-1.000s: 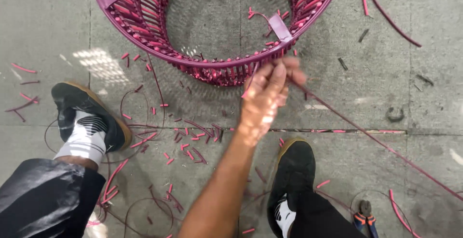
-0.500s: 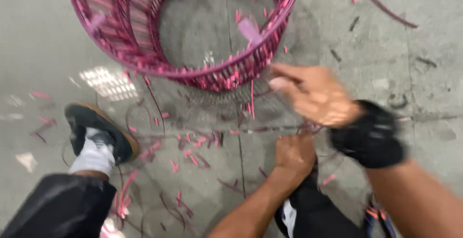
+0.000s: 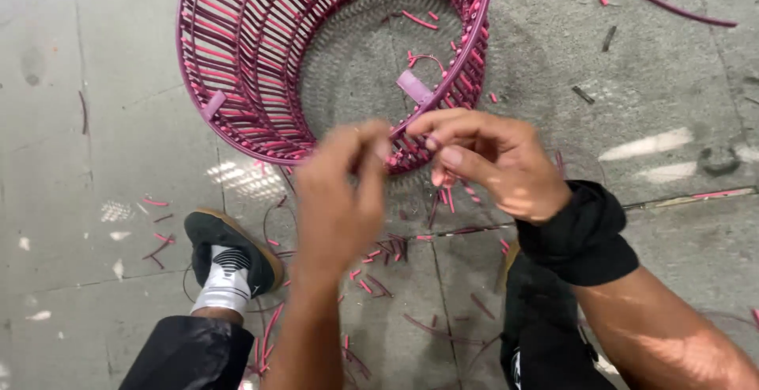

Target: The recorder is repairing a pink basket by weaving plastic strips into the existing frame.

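A round magenta basket frame (image 3: 237,81) of wrapped vertical bars lies on the concrete floor, its open rim (image 3: 474,50) turned toward me. My left hand (image 3: 340,192) is at the near rim with thumb and fingers pinched together on a thin pink cord (image 3: 439,178). Just to its right, my right hand (image 3: 490,160), with a black cuff (image 3: 581,236) on its wrist, pinches the same cord against the rim. The two sets of fingertips almost touch. A pale pink tab (image 3: 414,87) sticks out of the rim just above them.
Short pink cord offcuts (image 3: 371,279) litter the floor around my feet. My left shoe (image 3: 229,251), black with a white sock, stands at lower left. A long pink strand (image 3: 664,2) lies at the top right, and dark scraps (image 3: 719,160) lie to the right.
My right hand has come in from the right and met my left hand at the basket's near rim. The left hand has risen from the floor to the rim.
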